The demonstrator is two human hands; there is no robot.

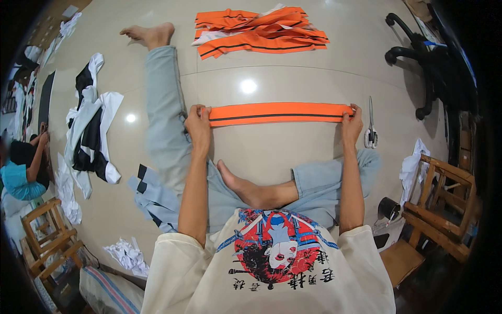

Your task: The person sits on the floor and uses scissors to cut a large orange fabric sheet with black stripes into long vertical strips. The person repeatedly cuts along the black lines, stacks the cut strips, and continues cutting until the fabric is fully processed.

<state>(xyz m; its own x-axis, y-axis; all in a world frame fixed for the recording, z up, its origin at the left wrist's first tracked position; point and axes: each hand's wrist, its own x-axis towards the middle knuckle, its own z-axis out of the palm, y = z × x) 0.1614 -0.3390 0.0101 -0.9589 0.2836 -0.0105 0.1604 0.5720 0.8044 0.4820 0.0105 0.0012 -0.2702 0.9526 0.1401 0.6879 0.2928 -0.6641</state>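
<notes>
An orange fabric strip with a dark stripe along its length is stretched sideways above the tiled floor in front of me. My left hand pinches its left end between thumb and fingers. At the other end, my right hand grips the strip the same way. The strip looks nearly flat, bowing slightly upward in the middle. A pair of scissors with pale handles lies just right of my right hand, blades pointing away from me. Farther off lies a loose pile of similar orange strips.
Black and white fabric pieces lie at left, with pale blue pieces beside my thigh. A person in a blue top sits at far left. Wooden frames and a black chair base stand at right.
</notes>
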